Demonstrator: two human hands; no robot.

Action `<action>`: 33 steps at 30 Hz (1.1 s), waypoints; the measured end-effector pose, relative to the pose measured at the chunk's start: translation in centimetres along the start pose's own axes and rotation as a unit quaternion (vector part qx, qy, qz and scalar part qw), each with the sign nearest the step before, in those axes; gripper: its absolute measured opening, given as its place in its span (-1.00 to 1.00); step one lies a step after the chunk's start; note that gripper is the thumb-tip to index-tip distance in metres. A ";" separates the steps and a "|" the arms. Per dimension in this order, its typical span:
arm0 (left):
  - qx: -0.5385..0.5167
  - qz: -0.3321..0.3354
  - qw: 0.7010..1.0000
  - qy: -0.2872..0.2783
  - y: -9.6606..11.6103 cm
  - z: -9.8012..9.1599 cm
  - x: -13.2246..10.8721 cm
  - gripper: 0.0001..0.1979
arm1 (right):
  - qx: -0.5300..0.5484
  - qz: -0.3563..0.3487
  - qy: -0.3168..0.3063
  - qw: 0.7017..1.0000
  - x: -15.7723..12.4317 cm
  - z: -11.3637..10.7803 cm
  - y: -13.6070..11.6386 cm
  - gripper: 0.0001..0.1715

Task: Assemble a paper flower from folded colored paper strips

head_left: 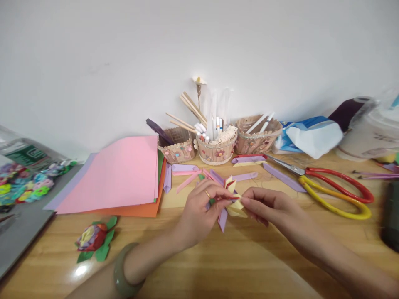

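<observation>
while i watch from afar, my left hand (204,205) and my right hand (268,205) angle inward, fingers bent, both grips pinching the folded paper piece (237,210) between them, above the counter (199,265).

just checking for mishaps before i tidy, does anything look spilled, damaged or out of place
Nothing looks spilled or damaged. The paper stack looks askew, its coloured edges not lining up, and folded strips lie scattered at odd angles between it and the scissors.
</observation>
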State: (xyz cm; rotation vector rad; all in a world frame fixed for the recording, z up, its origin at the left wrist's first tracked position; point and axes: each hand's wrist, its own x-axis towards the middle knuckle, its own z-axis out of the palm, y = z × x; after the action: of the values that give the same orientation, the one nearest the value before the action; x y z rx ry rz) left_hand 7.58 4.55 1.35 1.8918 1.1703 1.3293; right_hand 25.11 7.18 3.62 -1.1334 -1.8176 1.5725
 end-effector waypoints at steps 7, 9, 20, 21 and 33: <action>-0.020 -0.059 0.998 0.020 -0.2 0.2 -0.3 -0.95 | 0.005 0.010 0.012 1.000 -0.1 0.5 0.0 -0.60; -0.031 -0.077 0.996 0.029 -0.2 0.3 -0.3 -0.95 | 0.001 0.019 0.009 1.000 -0.1 0.5 0.2 -0.60; -0.158 -0.186 0.969 0.038 -0.7 0.8 -0.5 -0.93 | -0.014 0.045 0.013 0.999 0.2 1.1 0.2 -0.59; -0.163 -0.192 0.967 0.041 -0.7 0.8 -0.5 -0.92 | -0.015 0.043 0.011 0.999 0.2 1.1 0.1 -0.59; -0.216 -0.218 0.948 0.080 -1.0 0.8 -0.3 -0.92 | -0.021 0.031 -0.002 0.999 0.4 1.2 0.4 -0.63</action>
State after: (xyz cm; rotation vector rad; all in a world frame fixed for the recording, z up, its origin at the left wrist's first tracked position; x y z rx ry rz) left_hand 7.96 4.82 0.13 1.1539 1.1715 1.3620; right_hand 24.08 6.87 2.87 -1.2174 -1.8431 1.5772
